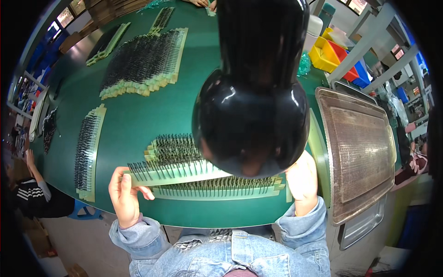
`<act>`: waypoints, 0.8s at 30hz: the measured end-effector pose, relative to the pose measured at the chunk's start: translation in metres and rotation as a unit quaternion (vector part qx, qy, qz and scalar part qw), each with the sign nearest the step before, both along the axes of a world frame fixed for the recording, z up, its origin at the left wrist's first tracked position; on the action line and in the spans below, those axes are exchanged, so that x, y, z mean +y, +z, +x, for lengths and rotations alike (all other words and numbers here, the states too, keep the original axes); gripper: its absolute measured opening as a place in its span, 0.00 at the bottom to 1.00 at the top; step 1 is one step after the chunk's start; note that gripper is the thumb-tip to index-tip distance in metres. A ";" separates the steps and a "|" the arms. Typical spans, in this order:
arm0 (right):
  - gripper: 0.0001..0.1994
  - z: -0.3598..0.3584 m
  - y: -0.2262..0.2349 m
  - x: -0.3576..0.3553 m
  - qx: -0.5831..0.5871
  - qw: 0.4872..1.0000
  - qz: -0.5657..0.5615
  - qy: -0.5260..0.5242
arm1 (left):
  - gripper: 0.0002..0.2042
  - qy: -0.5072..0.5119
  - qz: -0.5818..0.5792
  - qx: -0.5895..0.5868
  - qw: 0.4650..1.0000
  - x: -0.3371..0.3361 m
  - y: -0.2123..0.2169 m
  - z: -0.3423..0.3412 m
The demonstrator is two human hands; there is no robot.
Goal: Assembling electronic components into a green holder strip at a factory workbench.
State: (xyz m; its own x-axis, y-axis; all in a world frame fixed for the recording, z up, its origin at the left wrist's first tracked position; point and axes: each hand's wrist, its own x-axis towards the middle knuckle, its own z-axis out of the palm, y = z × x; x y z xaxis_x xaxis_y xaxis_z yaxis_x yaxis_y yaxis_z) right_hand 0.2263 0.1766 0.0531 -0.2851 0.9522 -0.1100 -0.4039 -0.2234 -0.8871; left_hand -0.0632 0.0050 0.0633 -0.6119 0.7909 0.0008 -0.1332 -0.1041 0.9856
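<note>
Brown cardboard boxes (110, 8) stand stacked at the green table's far edge.

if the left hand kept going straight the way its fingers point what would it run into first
Probably the stack of pale green strips with dark pins; the left hand already grips the top strip's end, fingers pointing right along it. Depth is unclear.

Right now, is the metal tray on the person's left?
No. The metal tray lies at the right of the green table, past the right hand.
</note>
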 end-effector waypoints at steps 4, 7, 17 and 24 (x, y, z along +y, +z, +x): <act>0.12 0.000 0.001 0.000 -0.022 1.000 0.021 0.003 | 0.09 0.062 0.039 -0.008 0.997 0.014 -0.001 0.006; 0.13 -0.003 0.001 -0.001 0.022 1.000 -0.005 0.013 | 0.09 0.079 0.027 0.006 0.997 0.013 -0.003 0.004; 0.12 0.009 -0.004 -0.005 -0.009 0.994 0.091 0.062 | 0.10 0.097 0.014 -0.036 0.995 0.014 -0.007 0.001; 0.09 0.005 -0.009 -0.004 0.013 0.992 0.098 0.079 | 0.10 0.088 0.003 -0.041 0.995 0.008 -0.009 -0.002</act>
State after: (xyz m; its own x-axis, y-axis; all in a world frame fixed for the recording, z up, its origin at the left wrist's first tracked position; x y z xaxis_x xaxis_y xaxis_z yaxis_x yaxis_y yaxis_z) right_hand 0.2311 0.1730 0.0439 -0.4331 0.8976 0.0818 -0.4015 -0.1109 -0.9091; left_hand -0.0654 0.0128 0.0541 -0.7392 0.6716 -0.0499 -0.1924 -0.1396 0.9713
